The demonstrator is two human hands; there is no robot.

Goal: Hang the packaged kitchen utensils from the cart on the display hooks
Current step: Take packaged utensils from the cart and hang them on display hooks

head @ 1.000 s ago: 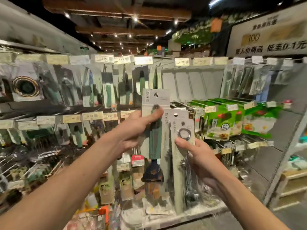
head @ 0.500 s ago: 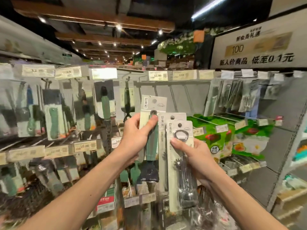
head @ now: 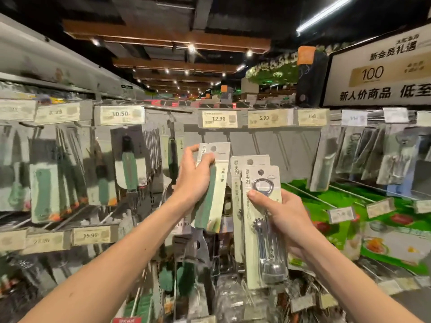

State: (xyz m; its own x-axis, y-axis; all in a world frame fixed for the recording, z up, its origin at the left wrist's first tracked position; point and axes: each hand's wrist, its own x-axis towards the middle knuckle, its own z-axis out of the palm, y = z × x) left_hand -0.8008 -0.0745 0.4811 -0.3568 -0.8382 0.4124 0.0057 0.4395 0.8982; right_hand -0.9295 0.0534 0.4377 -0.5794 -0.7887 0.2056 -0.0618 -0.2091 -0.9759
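My left hand (head: 194, 173) grips the top of a pale card package holding a green-handled utensil (head: 213, 190), raised just below the 12.90 price tag (head: 218, 118). The card's hang hole sits near its top edge. My right hand (head: 278, 217) holds two stacked card packages: the front one carries a metal bottle opener and spoon set (head: 262, 220), the one behind (head: 236, 180) shows only its left strip and top. Bare display hooks (head: 256, 143) jut from the grey back panel right behind both hands.
Hooks on the left carry packaged green-handled tools (head: 130, 169) under a 10.50 tag (head: 119, 114). Packaged metal utensils (head: 363, 157) hang at the right. Green food packs (head: 338, 206) lie on a shelf lower right. More packaged goods crowd the lower hooks (head: 182, 276).
Both hands have risen toward the top row of hooks. My left hand has shifted its grip up to the top of the green utensil's card.
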